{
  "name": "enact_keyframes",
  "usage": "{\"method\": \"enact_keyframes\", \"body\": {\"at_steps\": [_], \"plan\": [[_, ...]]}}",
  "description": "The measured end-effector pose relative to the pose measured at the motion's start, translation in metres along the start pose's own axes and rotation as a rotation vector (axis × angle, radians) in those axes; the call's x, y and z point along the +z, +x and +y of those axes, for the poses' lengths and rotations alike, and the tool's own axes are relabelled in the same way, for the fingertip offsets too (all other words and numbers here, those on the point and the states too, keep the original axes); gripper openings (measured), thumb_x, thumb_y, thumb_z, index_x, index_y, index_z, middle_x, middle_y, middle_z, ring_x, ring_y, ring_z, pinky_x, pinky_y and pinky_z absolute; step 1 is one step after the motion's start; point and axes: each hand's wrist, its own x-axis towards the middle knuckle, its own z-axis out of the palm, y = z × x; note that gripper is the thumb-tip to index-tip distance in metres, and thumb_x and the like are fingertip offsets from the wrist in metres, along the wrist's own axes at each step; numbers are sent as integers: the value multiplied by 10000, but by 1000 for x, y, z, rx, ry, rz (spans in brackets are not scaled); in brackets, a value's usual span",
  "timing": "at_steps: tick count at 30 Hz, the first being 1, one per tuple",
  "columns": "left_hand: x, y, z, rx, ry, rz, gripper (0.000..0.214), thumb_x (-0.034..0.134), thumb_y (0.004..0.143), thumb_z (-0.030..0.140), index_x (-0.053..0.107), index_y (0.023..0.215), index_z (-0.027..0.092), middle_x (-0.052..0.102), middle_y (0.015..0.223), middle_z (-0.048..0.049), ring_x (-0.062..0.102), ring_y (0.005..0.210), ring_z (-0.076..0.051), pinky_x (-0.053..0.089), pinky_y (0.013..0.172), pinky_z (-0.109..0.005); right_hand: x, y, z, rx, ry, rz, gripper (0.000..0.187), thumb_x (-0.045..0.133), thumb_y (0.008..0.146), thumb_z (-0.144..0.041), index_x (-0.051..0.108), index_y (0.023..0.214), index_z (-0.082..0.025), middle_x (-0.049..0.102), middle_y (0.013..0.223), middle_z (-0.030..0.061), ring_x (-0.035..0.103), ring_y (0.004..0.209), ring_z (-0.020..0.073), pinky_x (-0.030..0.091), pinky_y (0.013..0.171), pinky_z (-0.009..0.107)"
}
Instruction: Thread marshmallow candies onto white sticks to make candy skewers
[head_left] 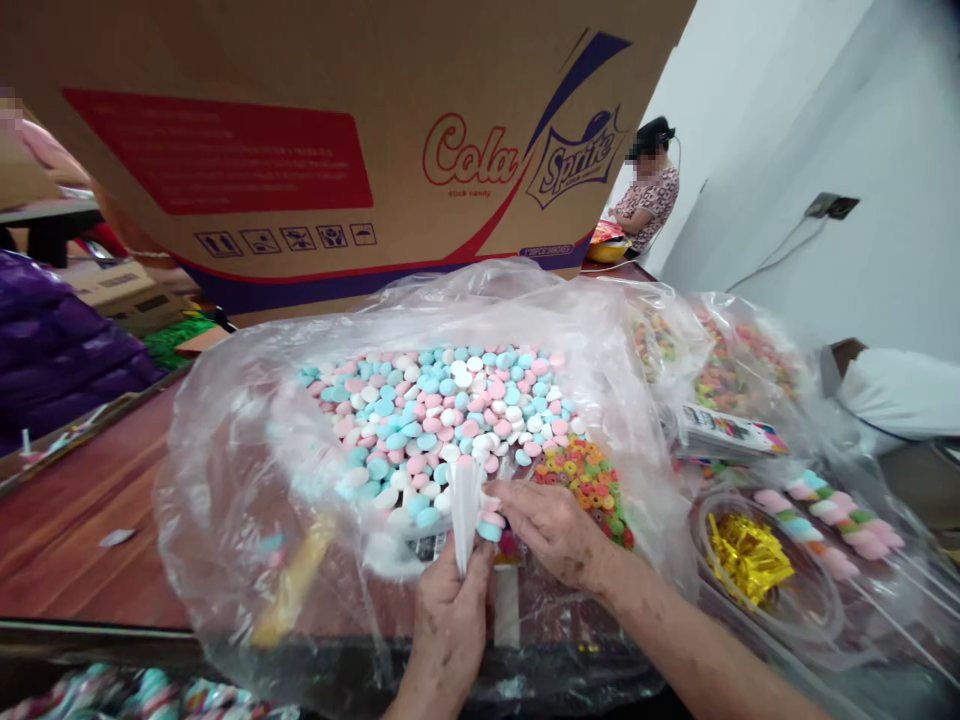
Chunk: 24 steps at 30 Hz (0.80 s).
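Observation:
My left hand (450, 615) is closed around the narrow lower end of a white tapered bundle (466, 500) that looks like thin sticks, standing upright. Right beside it, my right hand (559, 530) has its fingers bent and pinched at a few pink and blue round candies (491, 527); its fingertips are partly hidden. Beyond both hands, a large heap of pink, blue and white round candies (427, 410) lies in an open clear plastic bag (225, 430). Small orange, yellow and green ring candies (585, 480) are piled close to my right hand.
A big cardboard box (390, 60) stands behind the bag. At right are a clear round tub (814, 610) with gold ties (750, 560), marshmallow sticks (847, 520), printed packets (727, 430) and bagged ring candies. Another person (652, 190) sits far back. The brown table (90, 500) extends left.

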Motion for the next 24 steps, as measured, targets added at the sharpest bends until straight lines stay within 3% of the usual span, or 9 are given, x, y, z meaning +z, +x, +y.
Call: {"method": "enact_keyframes", "body": {"at_steps": [5, 9, 12, 15, 20, 24], "plan": [[1, 1, -2, -70, -77, -43, 396, 685, 754, 552, 557, 656, 190, 459, 435, 77, 336, 348, -77, 246, 346, -196, -11, -2, -6, 43, 15, -3, 383, 404, 983, -202, 597, 1313, -174, 717, 1178, 112, 701, 1040, 189, 575, 901, 311], [3, -1, 4, -109, -140, -59, 416, 693, 740, 566, 534, 655, 192, 508, 445, 75, 354, 297, -63, 272, 322, -186, -45, -3, 2, 352, -144, 171, 356, 443, 980, -295, 630, 1258, -177, 737, 1126, 100, 711, 983, 214, 570, 904, 353], [3, -2, 9, -125, -157, -48, 410, 705, 730, 562, 545, 668, 190, 494, 423, 87, 333, 282, -54, 280, 318, -182, -62, -13, 8, 431, -267, 239, 314, 451, 980, -303, 651, 1182, -169, 741, 1075, 92, 703, 964, 223, 568, 882, 363], [4, -2, 10, -147, -162, -56, 399, 698, 733, 562, 555, 687, 192, 450, 388, 103, 316, 277, -57, 274, 313, -182, -57, -33, 4, 324, -353, 196, 282, 432, 996, -251, 641, 1164, -163, 735, 1053, 92, 692, 959, 216, 562, 880, 357], [6, -1, 9, -174, -138, -53, 408, 686, 708, 576, 532, 664, 202, 446, 390, 98, 313, 284, -61, 241, 305, -182, -21, -74, -9, 91, -480, 168, 330, 427, 976, -138, 582, 1267, -148, 722, 1095, 108, 675, 1006, 228, 544, 915, 378], [4, -2, 6, -149, -147, -73, 372, 665, 750, 550, 549, 679, 204, 454, 412, 89, 321, 304, -70, 224, 322, -192, -6, -90, 1, -147, -545, 189, 315, 437, 973, -174, 607, 1237, -148, 738, 1062, 100, 696, 954, 221, 553, 873, 334]]}}
